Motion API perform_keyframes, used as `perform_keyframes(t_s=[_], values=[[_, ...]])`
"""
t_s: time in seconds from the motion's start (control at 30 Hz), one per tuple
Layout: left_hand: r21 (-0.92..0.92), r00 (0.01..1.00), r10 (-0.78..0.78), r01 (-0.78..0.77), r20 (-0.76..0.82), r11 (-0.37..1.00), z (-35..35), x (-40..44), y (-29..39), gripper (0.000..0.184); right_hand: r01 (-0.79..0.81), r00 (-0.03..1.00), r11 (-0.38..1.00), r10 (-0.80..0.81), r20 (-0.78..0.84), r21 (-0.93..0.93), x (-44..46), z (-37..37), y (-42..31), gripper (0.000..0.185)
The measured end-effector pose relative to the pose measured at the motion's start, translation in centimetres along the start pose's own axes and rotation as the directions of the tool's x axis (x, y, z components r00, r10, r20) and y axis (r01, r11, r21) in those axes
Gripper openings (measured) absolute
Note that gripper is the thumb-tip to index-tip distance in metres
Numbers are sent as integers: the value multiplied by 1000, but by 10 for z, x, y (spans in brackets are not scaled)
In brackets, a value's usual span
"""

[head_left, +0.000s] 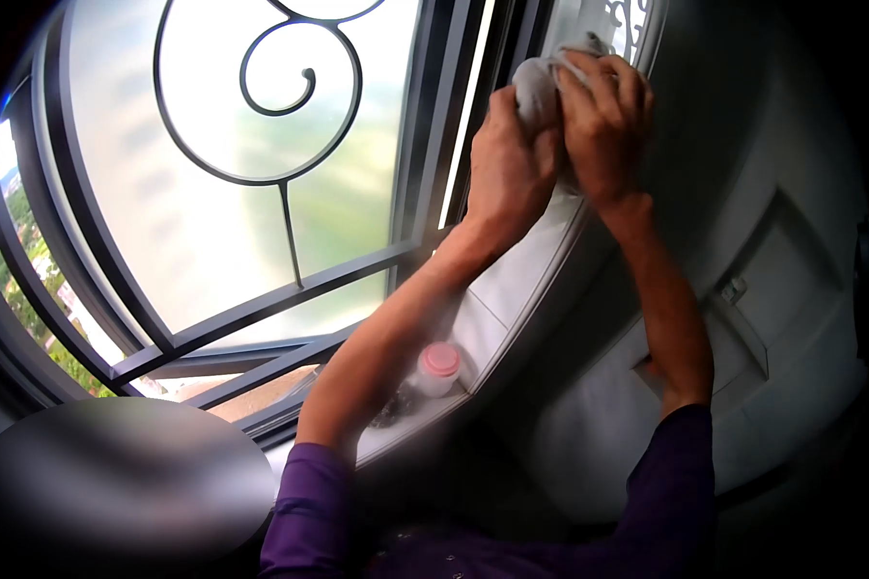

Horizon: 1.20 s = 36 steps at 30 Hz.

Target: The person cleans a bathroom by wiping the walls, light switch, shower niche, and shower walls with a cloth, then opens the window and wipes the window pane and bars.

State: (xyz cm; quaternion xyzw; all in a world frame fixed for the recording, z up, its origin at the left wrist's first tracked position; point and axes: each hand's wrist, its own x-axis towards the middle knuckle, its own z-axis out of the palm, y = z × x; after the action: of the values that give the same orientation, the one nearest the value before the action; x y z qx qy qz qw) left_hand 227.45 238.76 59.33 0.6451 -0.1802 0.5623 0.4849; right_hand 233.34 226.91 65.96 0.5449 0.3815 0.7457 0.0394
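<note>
- Dark metal scrollwork (285, 181) fronts a frosted glass windowpane (343, 217).
- A round whitish jar with a pink lid (439, 369) stands on the white windowsill (484, 326).
- Green foliage (41, 253) shows outside, left.
- A greyish panelled surface (589, 425) is at right.

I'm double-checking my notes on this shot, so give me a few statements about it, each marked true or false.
1. The left hand and right hand both touch a pale cloth. True.
2. The lid of the small container is green. False: it is pink.
3. A dark spiral shows against the window pane. True.
4. The sleeves are yellow. False: they are purple.
5. The container stands on the white ledge. True.
</note>
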Motion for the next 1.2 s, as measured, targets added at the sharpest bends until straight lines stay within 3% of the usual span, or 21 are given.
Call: perform_keyframes(t_s=[0.03,0.13,0.17,0.23,0.27,0.4,0.43,0.5,0.6,0.7,0.73,0.8,0.83,0.93,1.07,1.2], values=[[4,999,-32,32,9,999,-7,5,11,39,-31,999,1000,31,-18,-5,1,4,1,24],[155,995,93,-85,-42,984,-23,1,14,38,-88,990,991,99,-104,101,-4,14,-6,25],[184,991,125,-114,-48,976,-32,-2,16,40,-130,987,983,140,-73,126,-9,15,-15,37],[360,983,180,-152,-45,920,-50,-5,17,44,-217,960,920,261,-98,325,-10,26,-50,37],[483,977,210,-163,-44,860,-60,-6,22,45,-259,938,869,331,-106,422,-12,33,-68,37],[588,996,94,-75,-2,805,-97,-28,25,39,-455,806,568,590,46,686,-37,75,-140,71],[622,993,119,-94,1,777,-102,-39,19,38,-479,794,585,606,39,655,-37,65,-155,74],[619,997,81,-71,12,782,-118,-63,18,39,-653,587,273,771,245,706,-43,29,-195,79],[611,999,-38,30,1,791,-141,-102,20,43,-563,698,503,715,51,656,-52,0,-222,38],[617,989,-126,143,-71,774,-157,-140,19,44,-460,790,506,609,76,730,-56,-19,-245,21],[625,986,-138,169,-98,762,-163,-149,21,44,-474,792,424,589,163,771,-53,-28,-250,22],[627,978,-165,209,-129,751,-178,-156,34,43,-459,839,429,498,220,778,-56,-32,-265,36],[625,972,-183,233,-144,745,-184,-159,41,42,-407,869,477,464,169,779,-54,-34,-270,37],[592,962,-217,273,-166,758,-201,-162,57,39,-368,862,382,482,157,848,-41,-42,-288,32],[674,970,-139,237,-197,699,-224,-167,59,34,-420,837,416,521,167,807,-29,-48,-308,35],[601,968,-133,237,-214,763,-222,-168,53,30,-443,820,450,554,147,776,-31,-49,-311,23]])
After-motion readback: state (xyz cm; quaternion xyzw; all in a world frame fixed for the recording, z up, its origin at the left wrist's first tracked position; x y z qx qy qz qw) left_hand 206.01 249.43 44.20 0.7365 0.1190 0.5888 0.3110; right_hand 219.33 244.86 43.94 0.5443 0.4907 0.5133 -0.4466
